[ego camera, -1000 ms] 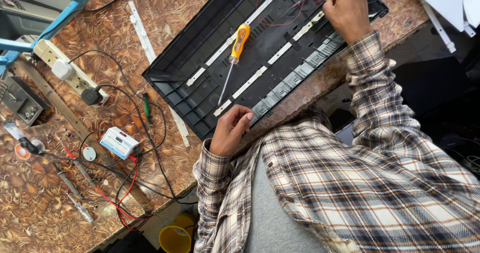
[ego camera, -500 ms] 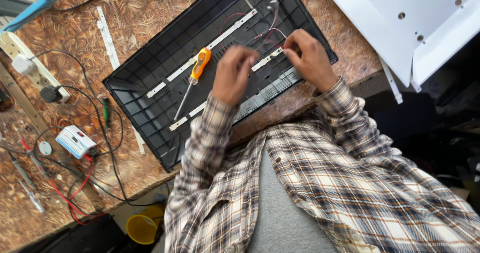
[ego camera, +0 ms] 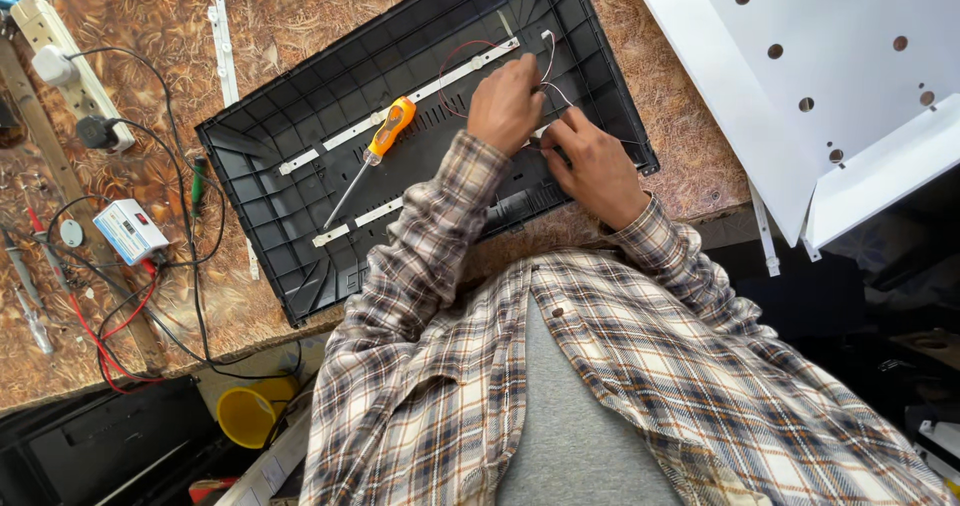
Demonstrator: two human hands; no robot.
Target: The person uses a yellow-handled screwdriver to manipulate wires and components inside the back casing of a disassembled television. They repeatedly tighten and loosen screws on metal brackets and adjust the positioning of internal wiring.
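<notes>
A black ribbed plastic panel (ego camera: 260, 176) lies on the brown patterned workbench. White light strips (ego camera: 420, 91) run across the inside of it, and an orange-handled screwdriver (ego camera: 385, 131) rests between them. Thin red and white wires (ego camera: 547, 61) loop from the upper strip's right end. My left hand (ego camera: 505, 106) is over that end, fingers pinched on the wires. My right hand (ego camera: 590, 166) is close beside it, fingertips closed on the same thin wires. Both sleeves are plaid.
A white metal sheet with round holes (ego camera: 830, 76) lies to the right. At the left are a power strip (ego camera: 60, 56), a small white box with leads (ego camera: 130, 231), a green-handled tool (ego camera: 197, 181), a loose strip (ego camera: 222, 26) and a yellow cup (ego camera: 245, 416) below the bench edge.
My left hand moved from the bench's front edge into the panel. My right hand came in from the far corner. Both now meet at the wires.
</notes>
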